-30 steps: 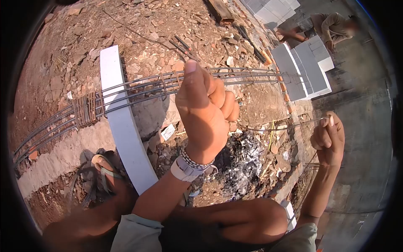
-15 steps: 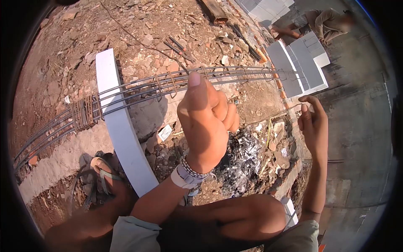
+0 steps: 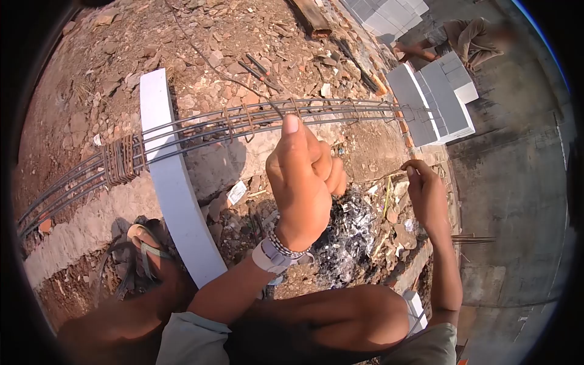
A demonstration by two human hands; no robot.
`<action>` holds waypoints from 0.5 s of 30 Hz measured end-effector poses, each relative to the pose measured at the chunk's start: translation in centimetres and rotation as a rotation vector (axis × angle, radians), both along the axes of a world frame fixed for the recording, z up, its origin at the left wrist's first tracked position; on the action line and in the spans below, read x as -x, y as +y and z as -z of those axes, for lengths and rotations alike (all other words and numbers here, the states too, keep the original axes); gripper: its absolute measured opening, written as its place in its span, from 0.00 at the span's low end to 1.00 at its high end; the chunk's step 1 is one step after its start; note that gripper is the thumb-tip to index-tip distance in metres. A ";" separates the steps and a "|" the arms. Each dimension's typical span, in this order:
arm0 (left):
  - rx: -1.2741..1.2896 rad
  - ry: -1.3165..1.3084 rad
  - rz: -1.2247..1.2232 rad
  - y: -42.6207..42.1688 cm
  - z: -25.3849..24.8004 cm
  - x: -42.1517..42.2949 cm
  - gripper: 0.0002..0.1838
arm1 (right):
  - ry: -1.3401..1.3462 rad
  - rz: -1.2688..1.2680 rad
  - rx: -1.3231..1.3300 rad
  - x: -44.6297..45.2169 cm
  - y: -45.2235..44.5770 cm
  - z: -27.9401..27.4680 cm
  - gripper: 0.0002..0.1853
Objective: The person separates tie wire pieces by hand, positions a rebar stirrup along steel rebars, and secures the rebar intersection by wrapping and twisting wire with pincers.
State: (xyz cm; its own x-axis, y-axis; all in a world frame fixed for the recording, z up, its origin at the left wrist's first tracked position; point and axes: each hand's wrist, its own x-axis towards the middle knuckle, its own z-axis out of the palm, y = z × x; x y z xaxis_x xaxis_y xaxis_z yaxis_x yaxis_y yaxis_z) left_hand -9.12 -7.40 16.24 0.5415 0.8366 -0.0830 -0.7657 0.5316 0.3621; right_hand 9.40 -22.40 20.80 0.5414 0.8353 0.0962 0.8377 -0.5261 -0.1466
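My left hand (image 3: 303,179), wearing a watch on its wrist, is closed with the thumb up, gripping a long thin wire (image 3: 210,64) that runs off to the upper left. It hovers in front of a cage of long steel bars (image 3: 328,109) with stirrups (image 3: 246,121) around them. My right hand (image 3: 427,198), to the right of it, pinches a thin piece of wire (image 3: 392,174) between thumb and forefinger. Whether both hands hold one continuous wire is hidden by my left fist. A tight bunch of stirrups (image 3: 121,161) sits on the bars at left.
A long white block (image 3: 173,176) lies under the bars. Pincers with orange marks (image 3: 261,73) lie on the rubble beyond. Ash (image 3: 353,234) covers the ground below my hands. Grey blocks (image 3: 417,100) stand at the bars' far end, and another person (image 3: 465,39) crouches behind them.
My right hand has moved left and slightly down, closer to my left hand, with its wire. My left hand has shifted slightly right and down, still closed on the wire.
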 end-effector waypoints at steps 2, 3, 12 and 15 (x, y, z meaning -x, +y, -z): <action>-0.007 0.007 -0.036 0.1 0.0 -0.2 0.29 | -0.230 -0.191 0.488 2.0 -1.6 3.2 0.12; -0.034 0.027 -0.075 0.7 0.5 -0.8 0.28 | -0.192 -0.296 0.740 3.7 -2.1 4.2 0.13; 0.118 0.053 -0.060 6.6 3.7 -0.4 0.25 | 0.888 -0.503 0.385 3.4 -4.5 -2.8 0.12; 0.014 0.008 0.035 6.7 4.0 -0.4 0.23 | 1.056 -0.431 0.319 2.9 -5.4 -1.4 0.13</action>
